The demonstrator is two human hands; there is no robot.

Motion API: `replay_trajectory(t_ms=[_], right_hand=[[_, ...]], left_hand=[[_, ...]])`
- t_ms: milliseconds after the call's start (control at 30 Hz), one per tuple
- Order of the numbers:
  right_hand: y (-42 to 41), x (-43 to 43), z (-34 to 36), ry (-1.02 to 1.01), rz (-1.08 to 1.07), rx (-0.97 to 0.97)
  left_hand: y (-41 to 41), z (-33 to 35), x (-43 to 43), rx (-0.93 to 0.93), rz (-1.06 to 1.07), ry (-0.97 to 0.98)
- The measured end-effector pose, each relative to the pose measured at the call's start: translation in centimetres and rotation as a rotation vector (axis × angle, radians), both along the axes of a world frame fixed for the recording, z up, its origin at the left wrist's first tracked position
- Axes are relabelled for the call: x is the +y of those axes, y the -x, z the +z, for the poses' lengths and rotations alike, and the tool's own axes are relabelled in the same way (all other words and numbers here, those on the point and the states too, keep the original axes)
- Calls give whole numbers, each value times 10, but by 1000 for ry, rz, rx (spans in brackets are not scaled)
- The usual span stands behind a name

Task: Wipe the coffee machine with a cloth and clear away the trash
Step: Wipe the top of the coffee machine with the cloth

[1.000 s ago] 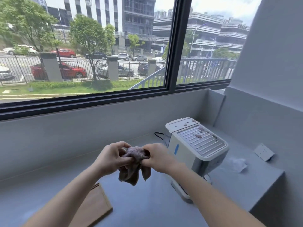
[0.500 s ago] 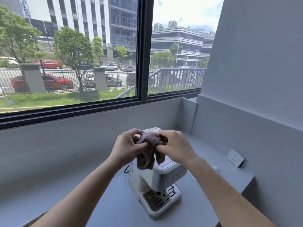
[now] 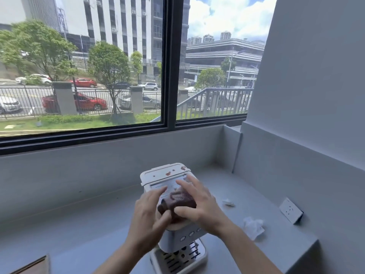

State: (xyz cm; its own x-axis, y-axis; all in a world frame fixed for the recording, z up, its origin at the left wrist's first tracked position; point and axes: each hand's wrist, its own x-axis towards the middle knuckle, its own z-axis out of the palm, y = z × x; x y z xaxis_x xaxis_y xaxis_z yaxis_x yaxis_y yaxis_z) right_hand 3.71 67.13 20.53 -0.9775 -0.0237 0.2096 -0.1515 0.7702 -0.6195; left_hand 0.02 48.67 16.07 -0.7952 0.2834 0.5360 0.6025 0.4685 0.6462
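Note:
A white coffee machine [image 3: 164, 175] stands on the grey counter in the middle of the head view, with brown stains on its top lid. A bunched brown cloth [image 3: 177, 200] lies on the machine's top. My left hand [image 3: 150, 216] grips the cloth's near left end. My right hand [image 3: 199, 204] presses on it from the right, fingers spread over it. Two crumpled white paper scraps sit on the counter to the right: a small one [image 3: 228, 202] and a larger one [image 3: 253, 227].
The grey counter [image 3: 79, 224] ends at a window wall behind and a grey side wall on the right. A white socket plate [image 3: 290, 210] is on that side wall. A wooden board's corner [image 3: 37, 265] shows at the bottom left.
Both hands came down from holding the cloth in the air and now press it onto the machine's top. The view has moved closer to the machine.

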Motion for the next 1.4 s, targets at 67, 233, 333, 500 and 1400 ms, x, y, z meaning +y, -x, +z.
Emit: replay_trajectory(t_ms=[67, 233, 333, 500, 1400], right_hand=[[3, -10, -8, -173, -70, 214], [8, -15, -27, -194, -71, 327], [1, 4, -35, -168, -165, 381], [-2, 42, -40, -101, -420, 395], [16, 45, -58, -214, -181, 435]], left_hand=[[2, -7, -8, 22, 50, 5], [2, -23, -1, -13, 89, 113], [-2, -31, 8, 44, 73, 146], [-3, -36, 25, 181, 105, 186], [11, -63, 28, 539, 1, 103]])
